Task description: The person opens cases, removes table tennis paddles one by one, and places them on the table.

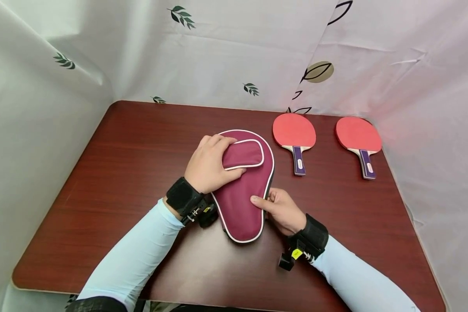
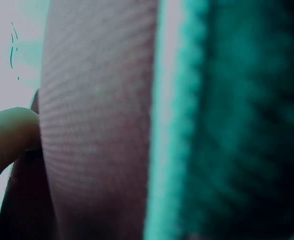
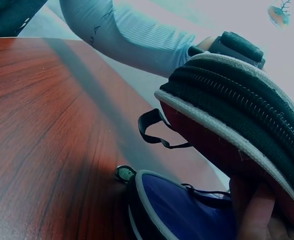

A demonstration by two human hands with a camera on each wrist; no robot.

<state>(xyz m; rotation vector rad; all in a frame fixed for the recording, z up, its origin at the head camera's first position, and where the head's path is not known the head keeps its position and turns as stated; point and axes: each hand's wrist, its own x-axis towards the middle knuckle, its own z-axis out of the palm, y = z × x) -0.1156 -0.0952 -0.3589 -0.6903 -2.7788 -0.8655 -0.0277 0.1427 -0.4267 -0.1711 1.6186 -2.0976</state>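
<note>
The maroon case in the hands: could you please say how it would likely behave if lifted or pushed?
The maroon case may be stiff, since its outline shows no fold where the right hand grips its edge. Its broad, flattish face suggests it would probably slide rather than roll. The thin black loop would likely flop.

Matt woven-cloth case (image 1: 239,203), glossy wood-grained tabletop (image 1: 140,164), smooth matt paddles (image 1: 294,130), creased cloth curtain (image 1: 218,56)
</note>
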